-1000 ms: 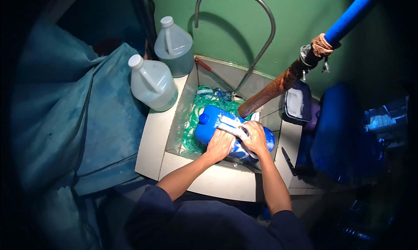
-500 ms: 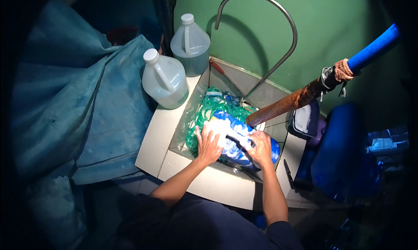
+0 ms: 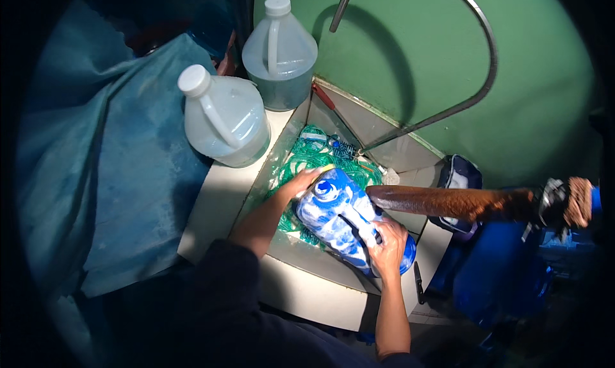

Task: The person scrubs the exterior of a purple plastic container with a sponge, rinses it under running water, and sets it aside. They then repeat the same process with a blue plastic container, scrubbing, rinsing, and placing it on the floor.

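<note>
A blue plastic jug [image 3: 349,208] streaked with white suds lies tilted over the basin, its blue neck toward the upper left. My right hand [image 3: 388,247] is wrapped round the jug's handle near its lower end. At the neck end, my left hand [image 3: 303,181] presses against the jug's far left side. Past its fingertips shows the edge of something yellow, which looks like a sponge [image 3: 328,168]. Most of that piece is hidden by the hand and the jug. Beneath the jug, tangled green netting or cord [image 3: 307,158] fills part of the tiled basin [image 3: 256,198].
Two translucent jugs, a nearer one [image 3: 227,121] and a farther one [image 3: 280,54], stand on the left ledge. A rusty pipe [image 3: 448,201] juts over the basin from the right. A bent metal rod [image 3: 490,54] arches at the back. A dark knife [image 3: 418,283] lies on the right ledge.
The jug has turned so its neck faces up toward me. My left hand has slid from the foamy top to the jug's far left side. My view has shifted closer.
</note>
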`<state>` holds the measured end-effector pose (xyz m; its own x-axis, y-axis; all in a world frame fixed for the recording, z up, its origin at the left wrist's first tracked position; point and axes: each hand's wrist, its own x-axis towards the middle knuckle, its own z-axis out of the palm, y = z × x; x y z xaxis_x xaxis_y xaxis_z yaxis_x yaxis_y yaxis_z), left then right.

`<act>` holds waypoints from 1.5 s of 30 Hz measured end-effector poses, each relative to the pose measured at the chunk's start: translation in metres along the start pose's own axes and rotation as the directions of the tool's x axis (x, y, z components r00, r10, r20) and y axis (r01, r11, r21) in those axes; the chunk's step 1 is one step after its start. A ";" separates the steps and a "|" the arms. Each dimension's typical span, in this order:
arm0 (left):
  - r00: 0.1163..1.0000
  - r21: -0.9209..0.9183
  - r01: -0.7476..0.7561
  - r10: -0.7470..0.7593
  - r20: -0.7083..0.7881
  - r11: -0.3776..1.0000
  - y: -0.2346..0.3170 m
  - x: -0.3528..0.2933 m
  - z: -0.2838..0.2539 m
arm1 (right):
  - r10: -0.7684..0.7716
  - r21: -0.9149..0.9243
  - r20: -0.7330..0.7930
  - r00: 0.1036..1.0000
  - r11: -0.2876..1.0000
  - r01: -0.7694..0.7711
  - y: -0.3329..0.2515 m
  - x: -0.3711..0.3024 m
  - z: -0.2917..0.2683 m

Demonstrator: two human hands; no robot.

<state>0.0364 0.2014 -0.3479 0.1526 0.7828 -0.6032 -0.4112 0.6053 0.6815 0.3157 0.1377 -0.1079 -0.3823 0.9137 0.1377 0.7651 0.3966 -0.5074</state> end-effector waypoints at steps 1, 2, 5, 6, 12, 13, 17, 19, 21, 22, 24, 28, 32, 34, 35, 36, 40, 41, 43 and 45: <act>0.989 -0.194 0.144 -0.149 -0.013 0.970 -0.035 0.011 -0.019 | -0.020 -0.034 -0.005 1.000 0.999 0.020 0.000 0.001 0.001; 0.950 -0.056 0.197 -0.205 -0.235 0.979 -0.067 0.021 -0.037 | -0.010 -0.042 -0.002 1.000 0.999 0.010 0.000 0.002 0.001; 0.823 -0.313 0.132 -0.281 -0.494 0.940 -0.149 0.028 -0.057 | 0.005 0.007 -0.037 0.999 1.000 -0.004 0.001 0.002 0.004; 0.787 -0.423 0.034 -0.286 -0.547 0.905 -0.165 0.019 -0.050 | 0.035 0.020 -0.040 0.999 0.999 -0.034 0.002 0.002 0.005; 0.862 -0.807 0.246 -0.501 -0.071 0.537 -0.126 -0.066 0.115 | 0.188 -0.095 -0.144 0.971 0.975 -0.203 0.008 0.005 0.015; 0.839 -0.796 0.252 -0.534 -0.103 0.551 -0.109 -0.090 0.144 | 0.145 -0.067 -0.137 0.980 0.986 -0.155 0.006 0.004 0.015; 0.778 -0.455 -0.249 -0.104 -0.620 0.855 -0.047 -0.177 0.241 | 0.041 0.127 -0.063 0.997 0.991 -0.033 -0.007 -0.003 -0.003; 0.738 -0.191 -0.435 0.227 -0.635 0.880 -0.022 -0.205 0.254 | -0.125 0.279 0.100 0.987 0.956 0.093 -0.012 -0.013 -0.022; 0.885 -0.116 -0.438 0.405 -0.229 0.891 0.004 -0.226 0.235 | -0.226 0.316 0.206 0.952 0.936 0.154 -0.013 -0.025 -0.042; 0.862 0.159 -0.500 0.507 -0.009 0.852 0.021 -0.225 0.220 | -0.227 0.332 0.073 0.971 0.924 0.191 -0.009 -0.030 -0.051; 0.672 0.672 -0.667 0.649 0.356 0.322 0.060 -0.209 0.194 | 0.091 0.650 -0.047 0.995 0.759 -0.039 0.001 -0.040 -0.067; 0.615 0.650 -0.610 0.246 0.749 -0.454 0.107 -0.156 0.176 | -0.080 -0.299 -0.009 0.997 0.952 0.073 0.021 -0.048 -0.072; 0.619 0.616 -0.632 0.172 0.766 -0.470 0.076 -0.178 0.153 | 0.241 0.375 0.395 0.887 0.839 -0.395 0.022 -0.024 -0.055; 0.604 0.688 -0.597 0.333 0.724 -0.414 0.055 -0.200 0.143 | 0.046 0.187 0.454 0.890 0.971 -0.146 0.016 -0.001 -0.044; 0.482 0.649 -0.629 0.440 0.758 -0.428 0.050 -0.210 0.138 | -0.096 0.159 0.484 0.870 0.987 0.020 0.015 0.009 -0.041; 0.521 0.668 -0.619 0.421 0.742 -0.412 0.044 -0.223 0.136 | -0.229 0.135 0.515 0.826 0.973 0.185 0.016 0.018 -0.042; 0.519 0.721 -0.570 0.506 0.688 -0.395 0.050 -0.278 0.137 | 0.268 0.008 0.758 0.595 0.908 -0.419 0.014 0.020 -0.059; 0.528 0.735 -0.533 0.513 0.676 -0.419 0.049 -0.295 0.141 | 0.069 0.148 0.702 0.708 0.960 -0.239 0.010 0.016 -0.060; 0.521 0.759 -0.482 0.553 0.650 -0.438 0.047 -0.321 0.148 | -0.198 0.209 0.560 0.804 0.973 0.095 -0.003 0.018 -0.046; 0.547 0.764 -0.488 0.534 0.645 -0.422 0.043 -0.343 0.152 | -0.458 0.348 0.448 0.768 0.881 0.322 -0.022 0.032 -0.013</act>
<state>0.1030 -0.0189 -0.0490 0.4432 0.8442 0.3014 0.7854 -0.5278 0.3233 0.2937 0.1595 -0.0812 -0.8760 0.4803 -0.0431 0.3703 0.6128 -0.6981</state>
